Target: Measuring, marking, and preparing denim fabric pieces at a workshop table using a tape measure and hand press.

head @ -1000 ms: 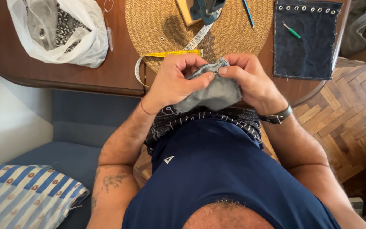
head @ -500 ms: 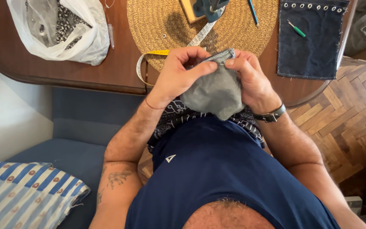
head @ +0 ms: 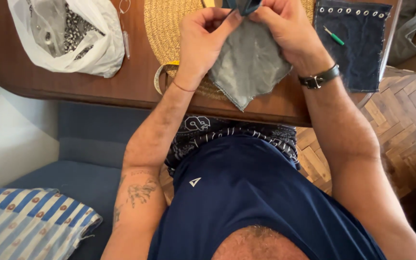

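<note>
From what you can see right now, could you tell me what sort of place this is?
Probably a home sewing corner: both hands pinch a grey denim piece over a wooden table with an eyelet-studded denim panel and woven placemat, above parquet floor.

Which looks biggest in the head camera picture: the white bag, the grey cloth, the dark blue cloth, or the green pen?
1. White bag
2. Grey cloth and dark blue cloth: too alike to rank, and the grey one is held nearer the camera
3. Green pen
</note>
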